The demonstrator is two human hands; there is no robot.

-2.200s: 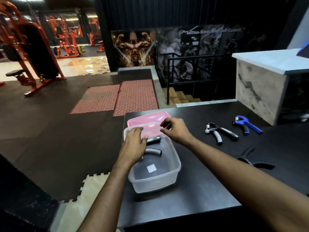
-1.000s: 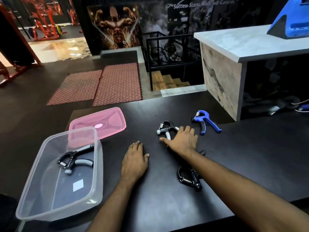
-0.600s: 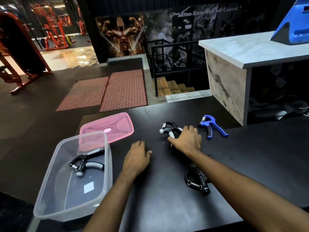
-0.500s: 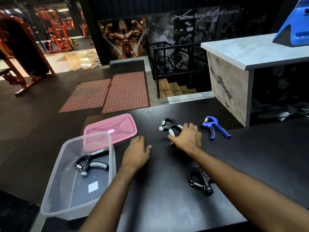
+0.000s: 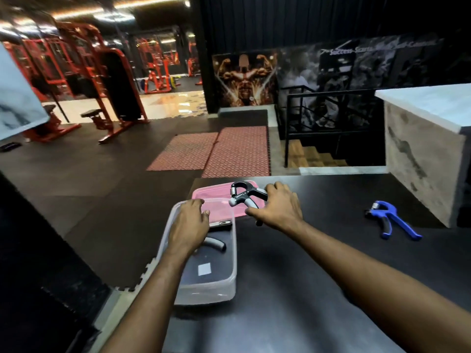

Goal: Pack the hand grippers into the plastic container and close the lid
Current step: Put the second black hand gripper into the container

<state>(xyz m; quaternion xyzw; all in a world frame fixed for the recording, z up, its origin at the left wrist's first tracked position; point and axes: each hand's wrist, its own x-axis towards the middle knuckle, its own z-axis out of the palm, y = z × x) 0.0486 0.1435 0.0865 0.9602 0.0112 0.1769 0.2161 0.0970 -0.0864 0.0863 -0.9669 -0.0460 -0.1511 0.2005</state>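
My right hand [image 5: 279,208] holds a black and grey hand gripper [image 5: 243,196] by its handles, lifted above the far right corner of the clear plastic container [image 5: 204,289]. My left hand [image 5: 188,225] rests on the container's far left rim and hides part of its inside. One grey-handled hand gripper [image 5: 215,243] lies inside the container, partly hidden by that hand. The pink lid [image 5: 216,197] lies flat on the black table just behind the container. A blue hand gripper [image 5: 390,221] lies on the table at the right.
The black table [image 5: 305,276] ends at its left edge just past the container, with floor mats below. A marble counter [image 5: 428,154] rises at the right, behind the blue gripper. Red gym machines stand far left.
My right hand picked the black and grey gripper off the table and carried it left over the container. My left hand moved from the table onto the container's rim. The view swung left.
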